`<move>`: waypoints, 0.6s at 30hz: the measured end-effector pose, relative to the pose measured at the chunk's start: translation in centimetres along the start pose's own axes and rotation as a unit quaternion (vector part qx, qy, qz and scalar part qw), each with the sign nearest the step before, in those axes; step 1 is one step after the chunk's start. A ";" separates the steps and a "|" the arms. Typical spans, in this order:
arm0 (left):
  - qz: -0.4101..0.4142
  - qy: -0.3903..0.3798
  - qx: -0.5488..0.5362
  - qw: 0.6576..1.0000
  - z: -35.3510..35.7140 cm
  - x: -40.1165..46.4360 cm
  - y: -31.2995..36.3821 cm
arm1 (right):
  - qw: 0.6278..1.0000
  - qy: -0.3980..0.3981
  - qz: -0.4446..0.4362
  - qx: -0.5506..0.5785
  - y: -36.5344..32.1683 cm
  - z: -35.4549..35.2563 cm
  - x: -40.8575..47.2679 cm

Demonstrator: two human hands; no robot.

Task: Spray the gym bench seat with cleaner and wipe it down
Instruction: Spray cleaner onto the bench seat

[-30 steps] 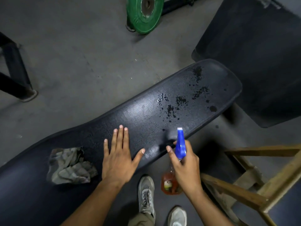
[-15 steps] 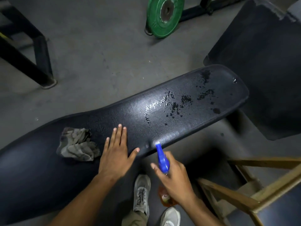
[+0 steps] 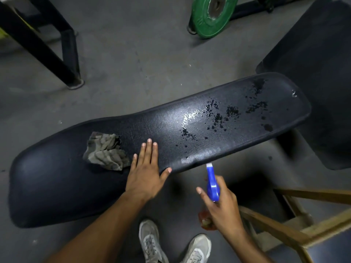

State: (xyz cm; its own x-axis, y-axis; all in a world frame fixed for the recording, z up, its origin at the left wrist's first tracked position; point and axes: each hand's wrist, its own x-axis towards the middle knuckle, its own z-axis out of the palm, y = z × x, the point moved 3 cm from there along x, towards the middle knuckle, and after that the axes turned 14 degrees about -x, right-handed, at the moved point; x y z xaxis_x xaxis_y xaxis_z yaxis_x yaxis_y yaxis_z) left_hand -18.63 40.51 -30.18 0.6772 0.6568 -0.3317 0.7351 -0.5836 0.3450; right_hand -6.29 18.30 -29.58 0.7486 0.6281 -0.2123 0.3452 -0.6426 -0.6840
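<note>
The bench seat (image 3: 133, 158) runs diagonally across the view, and its right-hand half carries dark droplets and a glossy wet streak of cleaner (image 3: 218, 118); the left-hand half appears dry. Spraying is judged partly done, and wiping is not yet begun: the crumpled cloth (image 3: 105, 150) lies untouched on the seat, just beside the left hand (image 3: 145, 175). The left hand rests flat on the seat near its front edge, fingers extended, so its grip is wide and holds nothing. The right hand (image 3: 222, 205) has its grip closed around the spray bottle (image 3: 212, 184), whose blue nozzle points toward the seat from just off the front edge. Remaining work: cover the dry half, then wipe the full length. Open floor (image 3: 123, 63) lies beyond the far edge. A second dark pad (image 3: 313, 73) stands close to the seat's right end, and a wooden frame (image 3: 284, 230) stands near the right forearm, limiting room on that side.
</note>
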 end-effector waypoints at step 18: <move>0.006 0.053 -0.134 0.990 -2.7 -8.8 -4.4 | 0.977 -0.005 -0.180 0.117 -20.4 -2.7 3.5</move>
State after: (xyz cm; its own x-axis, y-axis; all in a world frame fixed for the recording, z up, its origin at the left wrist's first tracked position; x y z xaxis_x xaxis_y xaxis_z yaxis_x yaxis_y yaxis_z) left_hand -27.87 38.59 -26.44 0.6685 0.7050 -0.2368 0.6820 -0.4541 0.5733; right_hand -9.18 32.43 -14.50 0.5958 0.8005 0.0651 0.4460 -0.2624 -0.8557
